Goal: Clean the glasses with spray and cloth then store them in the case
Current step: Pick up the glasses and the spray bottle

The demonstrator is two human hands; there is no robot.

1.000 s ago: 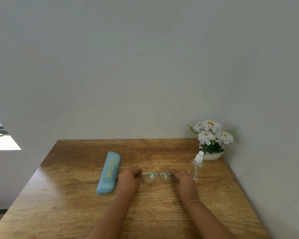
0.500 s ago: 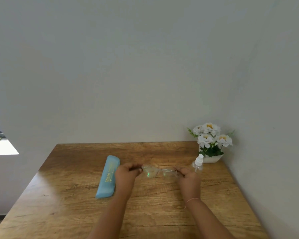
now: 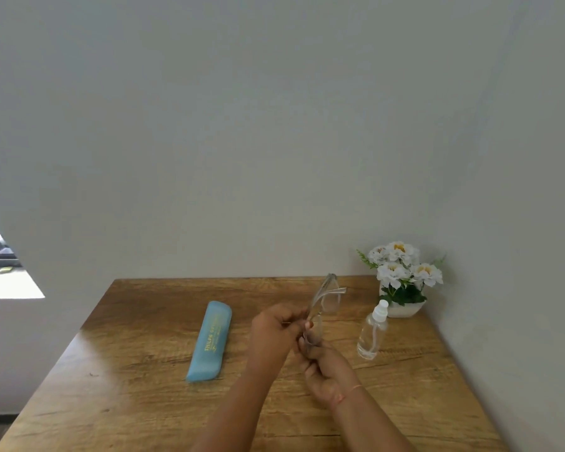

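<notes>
The left hand (image 3: 274, 334) and right hand (image 3: 327, 377) pinch glasses (image 3: 324, 297); case (image 3: 209, 341) bears illegible yellow lettering

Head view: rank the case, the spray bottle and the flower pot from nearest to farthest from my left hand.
1. Case, lying on the table just left of the left hand.
2. Spray bottle, standing upright off to the right.
3. Flower pot, in the far right corner, behind the bottle.
</notes>
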